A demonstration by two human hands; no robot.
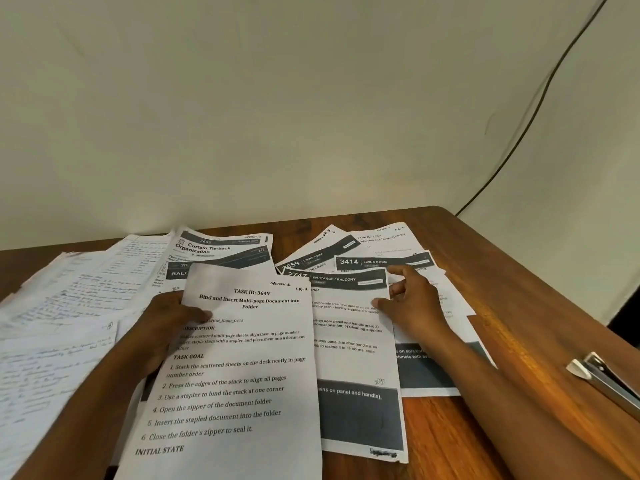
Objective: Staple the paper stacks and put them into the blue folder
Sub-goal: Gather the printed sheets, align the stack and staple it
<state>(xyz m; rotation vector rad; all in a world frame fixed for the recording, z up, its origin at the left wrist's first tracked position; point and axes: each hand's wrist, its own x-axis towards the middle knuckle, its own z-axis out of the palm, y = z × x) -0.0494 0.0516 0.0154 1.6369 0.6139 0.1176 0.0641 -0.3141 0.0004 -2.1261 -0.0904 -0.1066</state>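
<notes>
Several printed sheets lie scattered on a brown wooden table [512,306]. My left hand [169,327] pinches the left edge of a white sheet headed "TASK ID: 3649" [242,375], thumb on top, lifting it a little. My right hand [412,303] rests with spread fingers on the sheet headed "2747 ENTRANCE / BALCONY" [353,362], next to the sheet marked "3414" [384,262]. A metal stapler [606,379] lies at the right edge of the table. No blue folder is in view.
Handwritten pages [69,306] cover the table's left side. A "Curtain Tie-back Organization" sheet [221,251] lies at the back. A plain wall stands behind the table, with a dark cable [540,109] running down it at the right.
</notes>
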